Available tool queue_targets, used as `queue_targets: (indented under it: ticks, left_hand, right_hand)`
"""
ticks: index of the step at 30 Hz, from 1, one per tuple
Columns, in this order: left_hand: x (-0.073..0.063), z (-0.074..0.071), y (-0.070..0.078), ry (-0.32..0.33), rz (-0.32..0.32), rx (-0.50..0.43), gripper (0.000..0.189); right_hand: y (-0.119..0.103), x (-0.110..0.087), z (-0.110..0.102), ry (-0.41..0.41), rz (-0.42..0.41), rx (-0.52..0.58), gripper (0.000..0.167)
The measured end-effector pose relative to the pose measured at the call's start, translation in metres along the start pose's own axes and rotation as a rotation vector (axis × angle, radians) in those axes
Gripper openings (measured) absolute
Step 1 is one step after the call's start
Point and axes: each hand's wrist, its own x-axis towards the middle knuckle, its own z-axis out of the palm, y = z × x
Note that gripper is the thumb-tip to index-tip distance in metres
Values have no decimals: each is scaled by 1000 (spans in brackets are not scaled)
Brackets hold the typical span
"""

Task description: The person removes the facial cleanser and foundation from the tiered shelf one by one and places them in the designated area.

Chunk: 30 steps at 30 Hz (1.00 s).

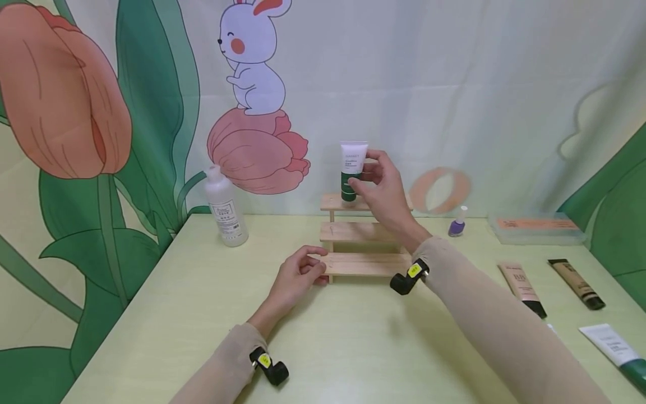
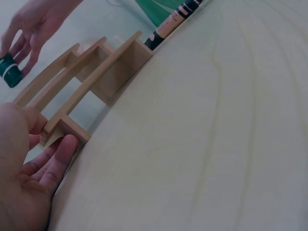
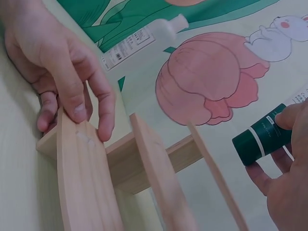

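Note:
In the head view, my right hand (image 1: 386, 193) holds a white and green squeeze tube (image 1: 352, 160) upright, cap down, thumb on its front and fingers behind. The tube's green cap (image 3: 248, 148) is apart from the top board in the right wrist view, a little above it. A three-step wooden display rack (image 1: 360, 264) stands on the table under it. At the rack's left end my left hand (image 1: 298, 275) pinches the lowest step, with fingers above and below the board (image 2: 65, 126) in the left wrist view.
A white pump-type bottle (image 1: 227, 216) stands at the back left. To the right are a purple nail polish bottle (image 1: 456, 223), a clear flat box (image 1: 537, 229), a pink BB tube (image 1: 522, 286), a tan tube (image 1: 577, 283) and another white-green tube (image 1: 613, 348). A printed curtain (image 1: 454, 84) hangs behind.

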Motion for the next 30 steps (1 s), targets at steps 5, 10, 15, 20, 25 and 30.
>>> queue_targets:
  ticks: [5, 10, 15, 20, 25, 30]
  left_hand:
    - [0, 0, 1, 2, 7, 2, 28]
    - [0, 0, 0, 5, 8, -9, 28]
    - [0, 0, 0, 2, 7, -10, 28]
    - [0, 0, 0, 5, 3, -7, 28]
    - [0, 0, -1, -2, 9, -10, 28]
    - [0, 1, 0, 4, 10, -10, 28]
  right_hand:
    - [-14, -4, -14, 11, -8, 35, 55]
    - [-27, -8, -30, 19, -23, 39, 55]
    - [-38, -15, -54, 51, -27, 34, 54]
    - [-48, -29, -85, 86, -35, 4, 52]
    - [-58, -47, -116, 126, -45, -11, 53]
    - [-65, -61, -142, 153, -59, 26, 54]
